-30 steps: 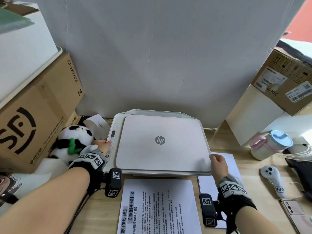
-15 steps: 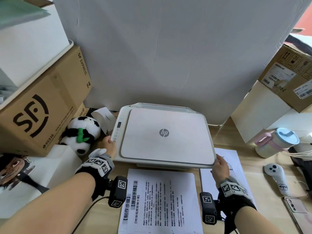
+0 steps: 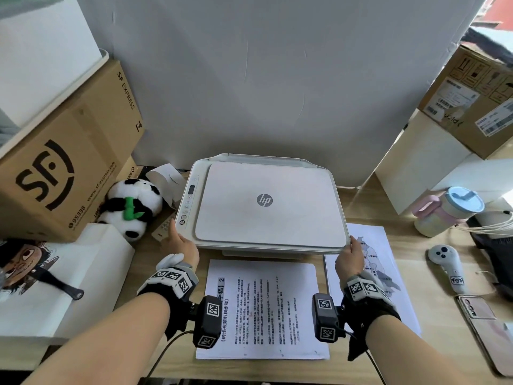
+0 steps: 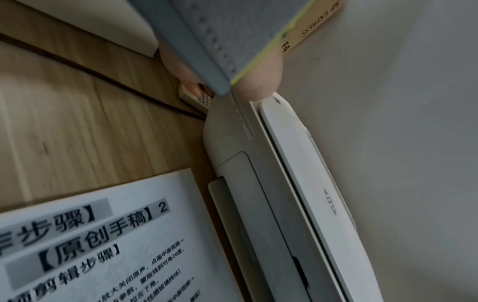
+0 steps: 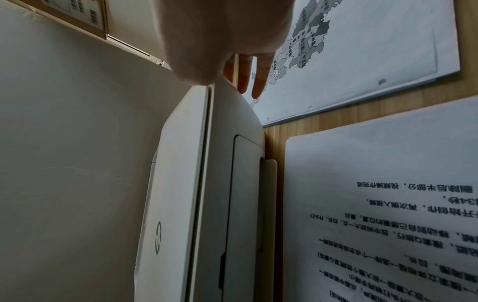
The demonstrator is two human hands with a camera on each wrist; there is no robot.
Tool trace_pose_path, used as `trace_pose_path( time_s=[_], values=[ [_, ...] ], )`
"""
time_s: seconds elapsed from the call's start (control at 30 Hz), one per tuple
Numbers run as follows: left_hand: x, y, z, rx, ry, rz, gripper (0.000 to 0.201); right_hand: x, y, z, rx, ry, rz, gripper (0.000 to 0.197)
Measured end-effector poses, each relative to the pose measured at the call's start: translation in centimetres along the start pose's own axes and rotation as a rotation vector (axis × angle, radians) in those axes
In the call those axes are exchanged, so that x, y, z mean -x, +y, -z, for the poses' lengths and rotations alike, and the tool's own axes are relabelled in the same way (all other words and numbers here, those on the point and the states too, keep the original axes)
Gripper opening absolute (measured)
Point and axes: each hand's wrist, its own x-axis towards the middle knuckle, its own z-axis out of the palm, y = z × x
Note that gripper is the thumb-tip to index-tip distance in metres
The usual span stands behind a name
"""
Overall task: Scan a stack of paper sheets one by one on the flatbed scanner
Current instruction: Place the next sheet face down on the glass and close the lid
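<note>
The white HP flatbed scanner (image 3: 263, 204) stands on the wooden desk with its lid down (image 5: 178, 163). My left hand (image 3: 179, 238) grips its front left corner, thumb on top (image 4: 258, 85) and a finger beneath. At the front right corner my right hand (image 3: 351, 247) lays its thumb on the lid edge, and its fingers (image 5: 258, 79) lie straight down the scanner's side. A stack of printed text sheets (image 3: 263, 309) lies just in front of the scanner. Right of it lies a sheet with a map (image 3: 385, 254), partly under my right hand.
An SF cardboard box (image 3: 55, 168), a panda plush (image 3: 130, 209) and a small beige device (image 3: 162, 229) crowd the scanner's left side. To the right stand a pink and blue cup (image 3: 449, 209), a white controller (image 3: 447, 265), a phone (image 3: 483, 329) and cartons (image 3: 472, 101).
My left hand has slid from beside the control panel down to the scanner's front left corner. The right hand stays at the front right corner. The lid remains down.
</note>
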Motion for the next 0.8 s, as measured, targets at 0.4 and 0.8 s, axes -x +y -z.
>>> trace_pose_path(
  time_s=[0.4,0.8],
  values=[
    [0.69,0.53,0.14,0.099,0.043,0.013,0.047,0.77,-0.42,0.00,-0.050,0.007,-0.013,0.037],
    [0.38,0.13,-0.03,0.107,0.041,0.009,0.046,1.14,-0.81,0.08,-0.061,0.021,-0.025,0.037]
  ],
)
